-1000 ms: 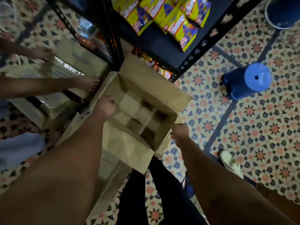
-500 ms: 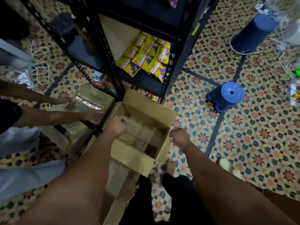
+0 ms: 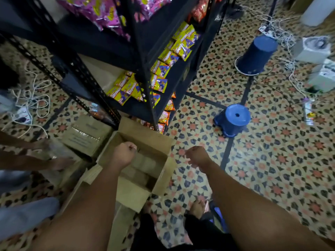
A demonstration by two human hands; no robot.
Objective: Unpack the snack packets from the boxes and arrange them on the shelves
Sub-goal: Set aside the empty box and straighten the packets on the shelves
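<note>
Fingers of the left hand point(image 3: 123, 154) are curled and hold nothing above the open box point(image 3: 145, 165); the right hand point(image 3: 197, 156) hangs loosely curled over the floor. Snack packets point(image 3: 159, 69) lie on the shelves point(image 3: 143, 73). Risk: feet beside the box flaps could trip. Open floor lies rightward toward the stool point(image 3: 233, 118).

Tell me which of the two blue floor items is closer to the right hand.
The small blue stool with a hole in its top. It stands just beyond the right hand; the dark upturned bucket sits farther back, near the cables.
</note>
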